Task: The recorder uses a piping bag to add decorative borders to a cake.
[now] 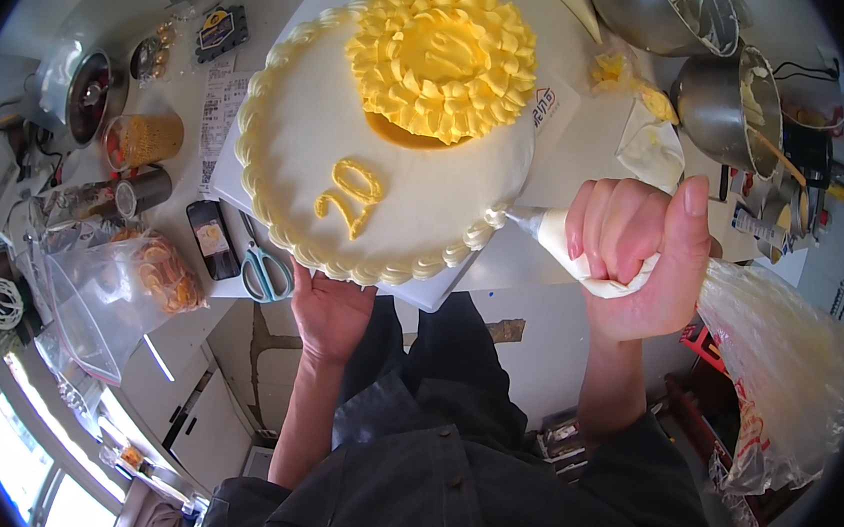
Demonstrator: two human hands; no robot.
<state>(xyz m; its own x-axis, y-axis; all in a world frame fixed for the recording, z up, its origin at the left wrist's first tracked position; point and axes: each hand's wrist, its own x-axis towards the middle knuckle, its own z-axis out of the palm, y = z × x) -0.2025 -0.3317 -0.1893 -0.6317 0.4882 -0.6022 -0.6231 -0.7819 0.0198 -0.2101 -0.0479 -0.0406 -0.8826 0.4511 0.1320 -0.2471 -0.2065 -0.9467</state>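
Near the front edge of the worktop: white round cake (352,147), tipped up toward the camera on its white square board (440,290), likely so the rim faces the nozzle. Left hand (329,311) under the near edge of the board, fingers hidden beneath, so grip cannot be told; seemingly propping the tilt. Right hand (633,257) clenched around a piping bag (583,263) of pale cream, tip just touching the shell border at the cake's right side. Large yellow piped flower (445,55) on the far half, yellow numerals nearer.

Left on the crowded white counter: blue-handled scissors (266,272), plastic bag of orange slices (155,275), jar of yellow sprinkles (147,137). Far right: two steel bowls (727,105). Below, dark clothing and bright window light at lower left.
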